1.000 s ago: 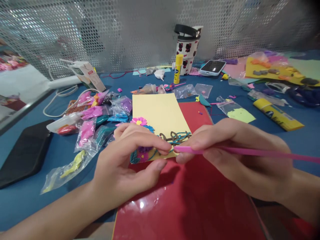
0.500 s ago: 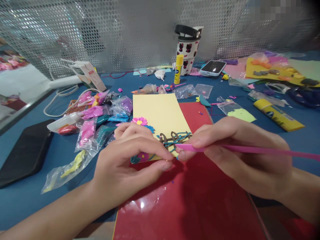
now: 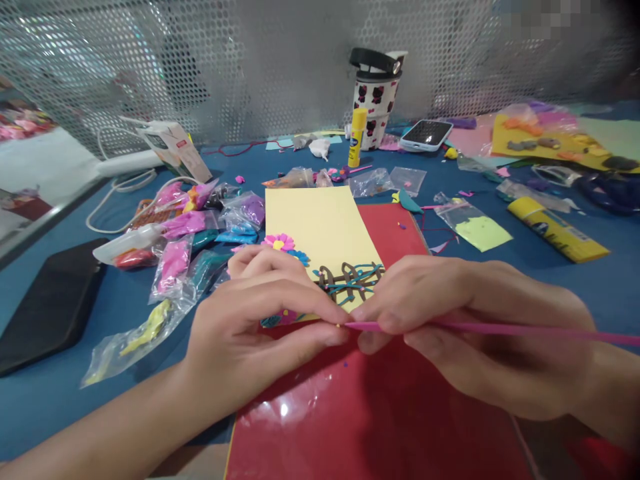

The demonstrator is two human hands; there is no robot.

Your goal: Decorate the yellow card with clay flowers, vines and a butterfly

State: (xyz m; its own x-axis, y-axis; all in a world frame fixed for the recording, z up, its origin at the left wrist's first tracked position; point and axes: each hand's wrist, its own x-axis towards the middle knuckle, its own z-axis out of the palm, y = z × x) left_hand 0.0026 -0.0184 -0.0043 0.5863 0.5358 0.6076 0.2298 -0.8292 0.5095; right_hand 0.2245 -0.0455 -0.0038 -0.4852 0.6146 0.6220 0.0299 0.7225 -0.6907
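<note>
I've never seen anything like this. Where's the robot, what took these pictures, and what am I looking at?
There is no robot here: these are a person's bare hands. All the pictures come from one camera worn on the head, looking forward and down.

The right hand holds a thin pink tool. Its tip meets the fingertips of the left hand, where a tiny yellowish speck shows; whether it is pinched I can't tell.

Beyond the hands, a cream card decorated with flowers and brown and teal strands lies on a glossy red sheet.

Around them on the blue table are small bags of coloured material, a yellow glue stick, a patterned tumbler and a phone.
</note>
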